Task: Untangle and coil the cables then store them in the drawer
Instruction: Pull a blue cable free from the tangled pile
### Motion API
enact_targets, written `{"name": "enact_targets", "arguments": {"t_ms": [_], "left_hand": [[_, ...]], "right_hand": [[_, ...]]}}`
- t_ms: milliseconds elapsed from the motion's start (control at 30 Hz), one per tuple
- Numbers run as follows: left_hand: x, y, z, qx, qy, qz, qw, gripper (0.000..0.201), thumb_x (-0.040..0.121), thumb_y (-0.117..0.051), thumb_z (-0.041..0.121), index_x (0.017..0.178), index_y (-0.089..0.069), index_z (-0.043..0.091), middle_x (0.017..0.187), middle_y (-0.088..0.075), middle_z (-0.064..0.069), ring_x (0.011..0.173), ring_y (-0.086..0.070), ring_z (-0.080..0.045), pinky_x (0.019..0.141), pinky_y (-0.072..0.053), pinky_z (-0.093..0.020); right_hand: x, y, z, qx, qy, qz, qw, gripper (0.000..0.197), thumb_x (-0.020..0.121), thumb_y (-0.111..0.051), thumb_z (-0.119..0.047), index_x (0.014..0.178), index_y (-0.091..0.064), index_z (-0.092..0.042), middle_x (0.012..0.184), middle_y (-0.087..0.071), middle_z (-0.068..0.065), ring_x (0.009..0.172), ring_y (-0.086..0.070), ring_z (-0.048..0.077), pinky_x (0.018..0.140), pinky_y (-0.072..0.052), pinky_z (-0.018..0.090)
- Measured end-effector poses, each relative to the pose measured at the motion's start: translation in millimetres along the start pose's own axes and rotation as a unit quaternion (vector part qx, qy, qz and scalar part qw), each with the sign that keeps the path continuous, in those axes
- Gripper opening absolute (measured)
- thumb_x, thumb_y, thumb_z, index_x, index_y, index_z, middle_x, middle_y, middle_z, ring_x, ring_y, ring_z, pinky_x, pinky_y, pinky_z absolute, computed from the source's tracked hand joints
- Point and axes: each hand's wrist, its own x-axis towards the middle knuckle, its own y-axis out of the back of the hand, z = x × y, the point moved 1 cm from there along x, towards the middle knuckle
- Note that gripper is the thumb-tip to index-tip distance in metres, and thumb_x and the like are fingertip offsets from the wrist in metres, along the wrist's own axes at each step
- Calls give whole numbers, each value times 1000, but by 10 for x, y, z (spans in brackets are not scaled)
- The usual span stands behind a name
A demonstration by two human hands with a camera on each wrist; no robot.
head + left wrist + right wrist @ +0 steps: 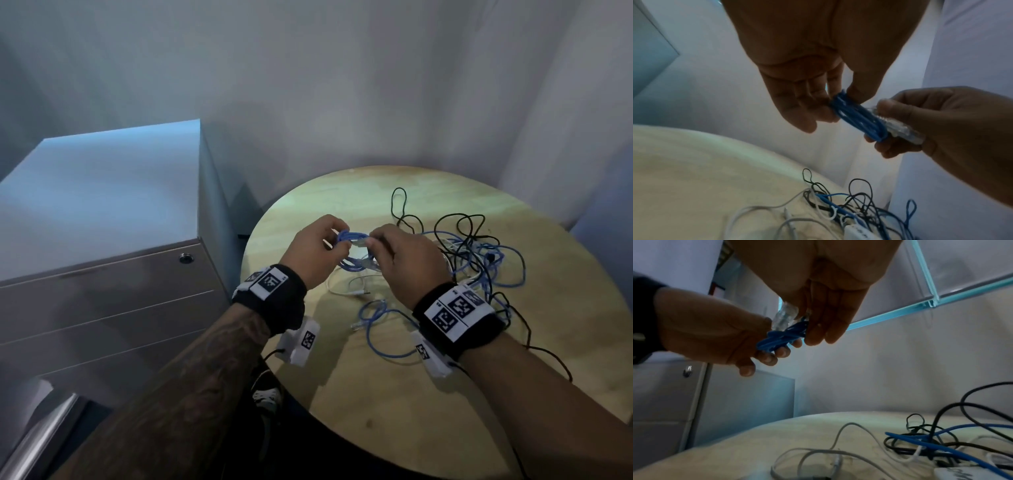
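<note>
A small coiled bundle of blue cable [352,240] [857,116] [785,337] hangs above the round wooden table [428,394], held between both hands. My left hand [318,250] [809,104] pinches one end of the bundle. My right hand [400,253] [818,321] grips the other end together with its clear plastic plug [900,128] [785,316]. A tangle of black, blue and white cables [472,253] [849,207] [941,438] lies on the table to the right. A grey drawer cabinet [102,274] stands left of the table, its drawers closed.
A loose blue cable [380,325] and a white cable [346,287] lie on the table under my hands. A lock [186,257] sits on the cabinet's top drawer. Walls close in behind the table. A shoe [267,394] shows below the table edge.
</note>
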Motion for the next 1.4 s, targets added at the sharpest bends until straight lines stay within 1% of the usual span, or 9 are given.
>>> {"name": "enact_targets", "arguments": {"t_ms": [200,367,667,833,967,1033,1167,1233,1400], "left_hand": [[53,-31,48,64,-39,14,997,15,93,-55,14,104,-61,23,85,-57,12,67,-54,-6,65,-49,-26],[103,-102,100,14,10,-49,999,9,96,-52,12,96,-61,13,85,-64,-9,76,-63,-30,63,-60,-45],[96,-210,-50,-4,-22,-18,1000,9,96,-53,14,95,-62,14,72,-57,7,66,-52,-14,70,-54,-40],[40,-198,-127,114,-60,-83,988,23,97,-50,11,117,-50,22,94,-60,2,70,-55,-14,69,-45,-28],[66,-104,-128,51,-39,-72,995,20,95,-56,9,111,-56,21,94,-58,7,59,-59,-1,62,-51,-24],[100,-29,-132,10,-11,-107,994,15,93,-60,7,100,-62,20,87,-64,1,65,-65,-11,66,-59,-36],[124,119,-174,-97,64,-178,977,12,92,-64,5,101,-69,12,79,-68,-6,74,-66,-16,72,-60,-33],[134,96,-213,-135,86,-163,974,13,91,-65,5,103,-69,7,79,-69,-8,74,-66,-17,70,-60,-32],[280,102,-498,-83,139,-50,986,15,90,-66,7,105,-68,3,74,-66,-6,70,-66,-22,64,-61,-36]], "right_hand": [[13,36,13,-12,21,-39,999,20,101,-50,-35,97,-57,-16,72,-67,-2,63,-60,23,57,-44,33],[-10,47,75,-68,20,-55,996,18,95,-55,-37,92,-54,-20,70,-64,-4,64,-60,24,55,-45,31],[-3,-66,55,-202,-26,-101,974,37,99,-38,-51,82,-46,-20,68,-52,-1,62,-51,27,55,-32,31],[-20,-117,102,1,-74,-106,992,41,96,-52,-38,63,-41,-16,58,-44,1,55,-41,22,50,-25,32],[-42,-112,158,86,-66,-95,989,42,95,-57,-36,63,-47,-10,59,-57,7,56,-52,22,53,-38,33],[-45,-84,180,152,-84,-121,977,40,97,-57,-33,67,-54,-7,63,-68,3,58,-61,18,58,-49,34],[-19,20,194,282,-119,-205,930,33,98,-58,-28,77,-61,-2,78,-75,6,69,-70,16,67,-58,34],[6,12,216,302,-134,-215,919,36,99,-56,-31,84,-64,1,79,-74,7,68,-68,12,66,-55,31],[5,-31,352,171,-126,-221,952,52,94,-46,-61,78,-65,-16,80,-70,0,72,-67,17,71,-52,36]]}}
